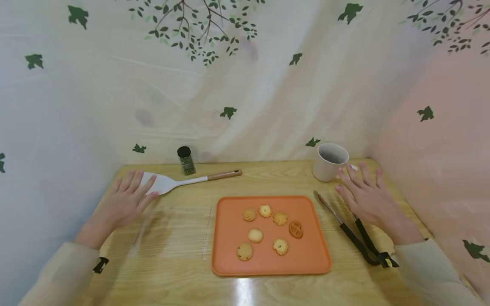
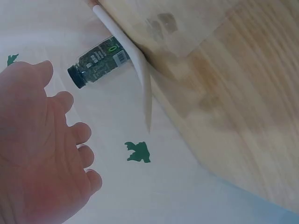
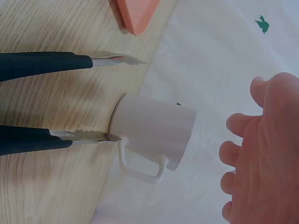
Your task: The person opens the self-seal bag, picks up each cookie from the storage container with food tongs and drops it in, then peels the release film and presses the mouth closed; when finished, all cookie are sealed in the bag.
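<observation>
My left hand (image 1: 128,202) hovers over the table's left side with fingers spread, holding nothing. It overlaps the blade of a white spatula (image 1: 164,183) with a wooden handle in the head view. My right hand (image 1: 369,197), also spread and holding nothing, is above black-handled metal tongs (image 1: 354,240) and near a white mug (image 1: 330,163). The mug's handle shows in the right wrist view. Between the hands lies an orange tray (image 1: 229,263) with several cookies, among them a pretzel-shaped cookie (image 1: 296,229) and a round cookie (image 1: 244,251) with dark specks.
A spice jar (image 1: 186,162) with a black lid stands at the back left, behind the spatula. A clear flat sheet (image 1: 180,231) lies left of the tray. Cloth (image 1: 245,85) printed with leaves hangs behind the wooden table (image 1: 172,282) and along its sides.
</observation>
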The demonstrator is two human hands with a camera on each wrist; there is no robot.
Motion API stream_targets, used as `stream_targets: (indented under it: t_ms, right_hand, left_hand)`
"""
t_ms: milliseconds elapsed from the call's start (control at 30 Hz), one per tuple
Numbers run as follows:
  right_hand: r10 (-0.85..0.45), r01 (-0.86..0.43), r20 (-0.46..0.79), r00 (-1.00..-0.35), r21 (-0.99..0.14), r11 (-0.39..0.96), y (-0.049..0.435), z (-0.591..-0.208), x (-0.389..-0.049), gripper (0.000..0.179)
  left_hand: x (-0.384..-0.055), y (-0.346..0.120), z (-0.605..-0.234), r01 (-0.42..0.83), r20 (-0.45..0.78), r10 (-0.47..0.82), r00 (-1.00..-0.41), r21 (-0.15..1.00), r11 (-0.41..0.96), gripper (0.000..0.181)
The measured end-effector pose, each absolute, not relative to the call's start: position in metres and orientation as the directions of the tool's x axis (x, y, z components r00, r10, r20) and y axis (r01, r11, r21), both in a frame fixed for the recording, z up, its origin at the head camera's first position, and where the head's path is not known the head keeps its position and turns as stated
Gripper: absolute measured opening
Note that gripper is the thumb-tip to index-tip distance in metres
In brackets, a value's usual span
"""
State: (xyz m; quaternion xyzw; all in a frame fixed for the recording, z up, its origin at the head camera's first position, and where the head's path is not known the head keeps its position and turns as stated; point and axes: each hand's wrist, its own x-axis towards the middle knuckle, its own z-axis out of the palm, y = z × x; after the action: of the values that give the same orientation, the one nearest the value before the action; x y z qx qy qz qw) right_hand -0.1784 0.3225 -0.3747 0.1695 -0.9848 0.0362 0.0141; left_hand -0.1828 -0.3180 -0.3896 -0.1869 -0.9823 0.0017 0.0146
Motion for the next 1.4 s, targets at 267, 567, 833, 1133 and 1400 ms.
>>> stream_targets:
  t_ms: [267,567,833,1133,1400]
  right_hand:
    - [-0.349,-0.351,0.032,-0.936,-0.065,0.934,0.321,-0.375,-0.178,0.067]
    - [-0.409,-0.418,0.101,-0.907,-0.088,0.904,0.305,-0.368,-0.185,0.065]
    - [-0.590,-0.605,0.194,-0.783,-0.022,0.796,0.262,-0.372,-0.199,0.072]
    - [-0.797,-0.798,0.042,-0.602,-0.035,0.601,0.187,-0.384,-0.209,0.070]
    - [-0.870,-0.871,-0.139,-0.474,-0.068,0.486,0.120,-0.400,-0.206,0.069]
  left_hand:
    - [-0.192,-0.315,-0.376,0.440,0.090,0.455,-0.886,-0.145,0.886,0.059]
    - [-0.197,-0.314,-0.360,0.401,-0.022,0.405,-0.914,0.095,0.911,0.073]
    - [-0.194,-0.310,-0.394,0.500,-0.013,0.512,-0.859,0.195,0.844,0.079]
    - [-0.168,-0.280,-0.441,0.633,-0.009,0.652,-0.758,0.230,0.739,0.077]
    - [-0.164,-0.259,-0.450,0.711,0.022,0.721,-0.693,0.189,0.677,0.072]
